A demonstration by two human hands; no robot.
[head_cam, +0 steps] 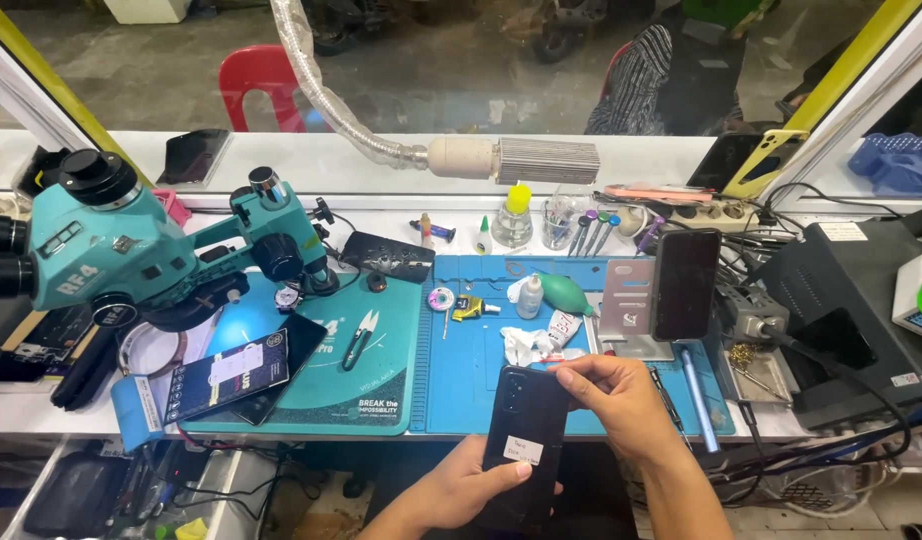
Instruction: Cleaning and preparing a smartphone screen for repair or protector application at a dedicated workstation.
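Note:
My left hand (459,487) holds a black smartphone (528,425) from below, its back facing up with a small white sticker on it. My right hand (613,395) grips the phone's top edge with thumb and fingers. The phone hovers at the front edge of a blue work mat (481,385). A second dark phone (685,283) stands upright in a grey metal stand (631,315) just beyond my right hand.
A teal microscope (131,245) stands at the left over a teal mat (381,365) with a phone screen (226,375) and black snips (360,338). Bottles, a green blower (566,294), tissue, tweezers and a blue pen (698,395) crowd the blue mat. Black equipment and cables sit at right.

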